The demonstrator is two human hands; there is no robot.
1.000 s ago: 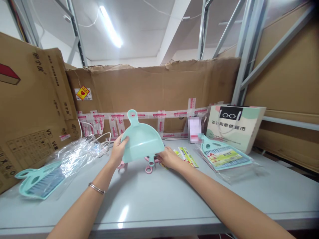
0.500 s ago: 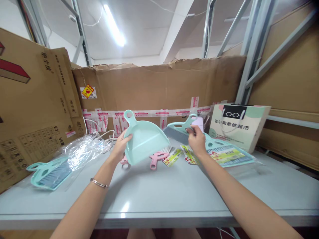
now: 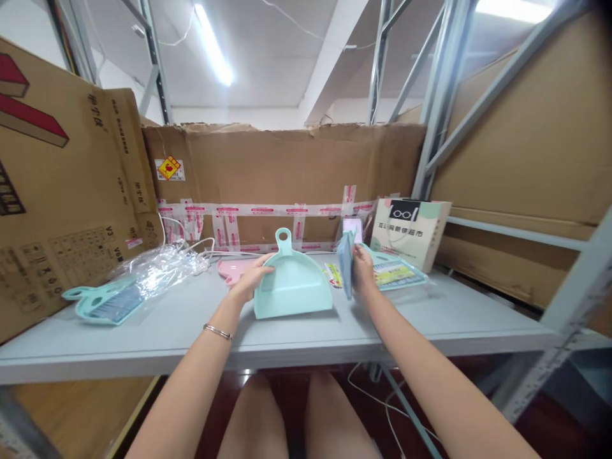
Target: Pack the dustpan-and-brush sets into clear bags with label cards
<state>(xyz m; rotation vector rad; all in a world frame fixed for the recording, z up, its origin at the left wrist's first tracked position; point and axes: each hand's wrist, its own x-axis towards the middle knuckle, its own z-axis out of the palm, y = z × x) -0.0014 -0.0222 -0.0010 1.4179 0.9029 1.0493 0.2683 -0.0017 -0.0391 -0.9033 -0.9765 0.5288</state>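
My left hand [image 3: 255, 278] grips the left edge of a mint-green dustpan [image 3: 292, 285], whose looped handle points up and whose wide lip faces me near the tabletop. In my right hand [image 3: 363, 269] is a small hand brush [image 3: 347, 264], turned almost edge-on with its grey-blue bristles hanging down. A gap separates brush and dustpan. Behind my left hand lies a pink plastic piece [image 3: 231, 270], partly hidden. Beyond my right hand rests a packaged mint dustpan-and-brush set [image 3: 398, 273] with a yellow-green label. Another bright label card [image 3: 333, 275] lies between dustpan and brush.
At the left, another mint brush-and-dustpan set [image 3: 108, 302] lies beside crumpled clear plastic [image 3: 162, 271]. A paper bag [image 3: 410, 233] stands at the right rear, near a phone-like screen [image 3: 353, 227]. Large cartons [image 3: 282, 166] wall the back and sides. The table's front edge [image 3: 306, 358] is near me.
The dustpan has turned more upright and shifted right, its lip now level. The brush has swung from flat-on to nearly edge-on. My view has tilted down, showing my legs.
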